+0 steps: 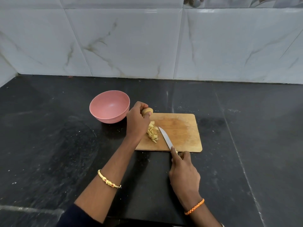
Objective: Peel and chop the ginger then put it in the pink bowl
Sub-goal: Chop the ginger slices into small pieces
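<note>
I'm mid-chop: left hand [136, 120] pinching the ginger piece [147, 111] at frame centre, right hand [183, 172] gripping the knife [165, 136] beside the chopped ginger [153, 132]; next, I judge, more slicing before the pink bowl [109, 106].

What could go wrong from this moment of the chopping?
The chopped ginger lies against the left hand, with the knife blade just beside it, so a cut may nick the hand. The pile sits near the cutting board edge; pieces may spill before reaching the pink bowl.

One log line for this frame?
left hand: holds ginger | right hand: holds knife | pieces on board | bowl empty
</note>
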